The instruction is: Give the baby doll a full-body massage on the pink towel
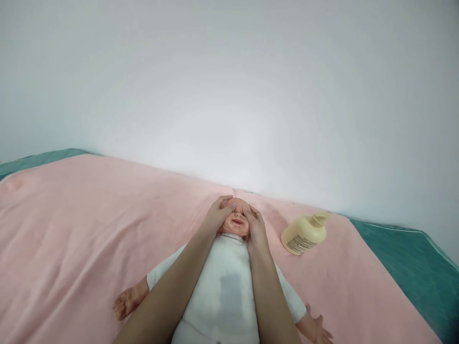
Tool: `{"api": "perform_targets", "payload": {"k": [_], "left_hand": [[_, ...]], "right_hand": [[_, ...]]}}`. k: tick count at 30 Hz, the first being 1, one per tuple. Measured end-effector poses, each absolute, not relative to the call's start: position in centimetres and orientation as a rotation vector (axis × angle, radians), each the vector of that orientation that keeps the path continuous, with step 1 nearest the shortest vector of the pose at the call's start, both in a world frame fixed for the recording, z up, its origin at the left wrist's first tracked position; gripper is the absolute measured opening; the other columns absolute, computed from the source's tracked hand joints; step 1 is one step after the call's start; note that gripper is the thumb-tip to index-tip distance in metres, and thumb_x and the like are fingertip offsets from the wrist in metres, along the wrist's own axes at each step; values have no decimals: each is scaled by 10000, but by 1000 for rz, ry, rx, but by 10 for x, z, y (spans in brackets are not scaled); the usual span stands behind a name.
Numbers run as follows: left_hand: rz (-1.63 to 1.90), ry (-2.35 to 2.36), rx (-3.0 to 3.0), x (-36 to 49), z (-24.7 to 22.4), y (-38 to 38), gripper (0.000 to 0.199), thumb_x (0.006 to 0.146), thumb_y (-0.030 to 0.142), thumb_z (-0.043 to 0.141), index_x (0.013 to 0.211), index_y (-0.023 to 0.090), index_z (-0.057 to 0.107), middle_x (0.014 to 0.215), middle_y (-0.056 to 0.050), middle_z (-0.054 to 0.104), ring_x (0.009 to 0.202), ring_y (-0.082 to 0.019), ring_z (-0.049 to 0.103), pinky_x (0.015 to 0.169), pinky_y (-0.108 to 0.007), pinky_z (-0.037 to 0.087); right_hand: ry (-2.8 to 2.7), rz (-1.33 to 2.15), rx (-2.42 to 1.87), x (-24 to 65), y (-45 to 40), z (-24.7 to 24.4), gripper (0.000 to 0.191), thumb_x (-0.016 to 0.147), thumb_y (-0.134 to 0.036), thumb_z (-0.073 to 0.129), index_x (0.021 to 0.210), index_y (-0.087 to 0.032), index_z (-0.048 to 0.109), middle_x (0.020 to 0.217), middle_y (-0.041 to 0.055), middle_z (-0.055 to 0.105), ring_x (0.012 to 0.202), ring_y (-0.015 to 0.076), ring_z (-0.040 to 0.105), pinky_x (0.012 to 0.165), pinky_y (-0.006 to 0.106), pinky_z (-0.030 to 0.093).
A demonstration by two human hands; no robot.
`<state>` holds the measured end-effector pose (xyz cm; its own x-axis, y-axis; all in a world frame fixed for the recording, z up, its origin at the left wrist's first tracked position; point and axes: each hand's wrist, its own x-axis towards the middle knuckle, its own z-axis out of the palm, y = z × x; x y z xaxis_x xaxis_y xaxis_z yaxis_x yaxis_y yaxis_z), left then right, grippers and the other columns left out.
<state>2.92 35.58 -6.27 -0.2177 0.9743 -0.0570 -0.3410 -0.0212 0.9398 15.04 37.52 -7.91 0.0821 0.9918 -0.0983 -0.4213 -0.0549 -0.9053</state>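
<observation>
A baby doll (225, 282) in a white long-sleeved top lies on its back, head pointing away from me. My left hand (219, 212) cups the left side of the doll's head (237, 224), its thumb resting near one eye. On the other side, my right hand (255, 222) holds the head too, with the thumb by the other eye. Most of my fingers curve behind the head and are partly hidden. My forearms pass over the doll's body and partly cover its sleeves.
A yellow pump bottle (303, 235) with printed text stands right of the doll's head. Under everything is a wrinkled pink blanket (79, 229), with a green cover (412, 267) showing at both sides. A pale wall (229, 95) rises directly behind.
</observation>
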Motion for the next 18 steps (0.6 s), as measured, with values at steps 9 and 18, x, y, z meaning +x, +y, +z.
{"api": "perform_targets", "payload": {"k": [9, 18], "left_hand": [[1540, 1104, 806, 30, -62, 358, 358, 792, 295, 630, 1137, 203, 649, 1140, -93, 660, 1020, -238, 635, 870, -343, 514], [1526, 1108, 718, 31, -58, 356, 345, 854, 221, 504, 1172, 205, 636, 1196, -92, 639, 1055, -230, 627, 923, -361, 496]], "right_hand": [[-689, 1475, -921, 151, 372, -72, 351, 660, -329, 754, 971, -210, 645, 921, 32, 722, 869, 239, 689, 766, 385, 574], [-657, 1453, -876, 148, 377, -77, 265, 696, -333, 696, 924, -202, 662, 903, 31, 726, 864, 227, 688, 787, 386, 568]]}}
